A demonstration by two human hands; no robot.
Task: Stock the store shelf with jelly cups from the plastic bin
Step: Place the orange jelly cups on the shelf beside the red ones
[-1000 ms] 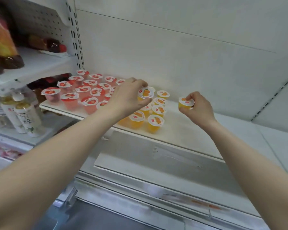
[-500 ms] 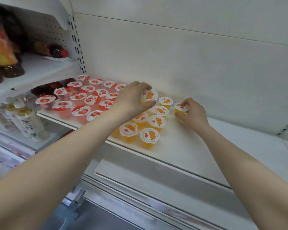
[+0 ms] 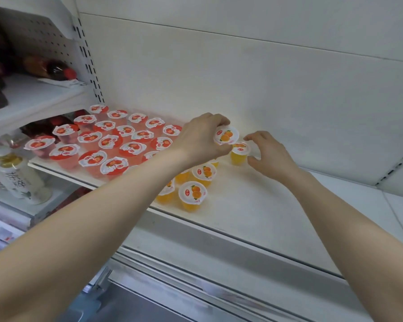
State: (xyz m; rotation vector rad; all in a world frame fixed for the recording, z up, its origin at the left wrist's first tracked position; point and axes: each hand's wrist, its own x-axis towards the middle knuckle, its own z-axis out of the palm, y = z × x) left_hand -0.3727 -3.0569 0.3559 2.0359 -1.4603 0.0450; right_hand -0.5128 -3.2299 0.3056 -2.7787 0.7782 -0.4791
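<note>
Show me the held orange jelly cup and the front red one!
Held round orange plastic jelly cup (image 3: 226, 135): head view, its foil lid.
Front round red plastic jelly cup (image 3: 114, 167): head view, its lid.

On the shelf (image 3: 254, 205), one cluster of jelly cups (image 3: 107, 145) sits left, a second cluster (image 3: 196, 194) just right of it; bottles (image 3: 16, 180) lower left, seemingly on another shelf

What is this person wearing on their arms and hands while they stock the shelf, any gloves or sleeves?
Nothing that shows. Both arms are bare as far as the picture reaches, with no sleeve in view. The left hand and the right hand have no gloves, and no ring, watch or bracelet shows on the fingers or wrists.
</note>
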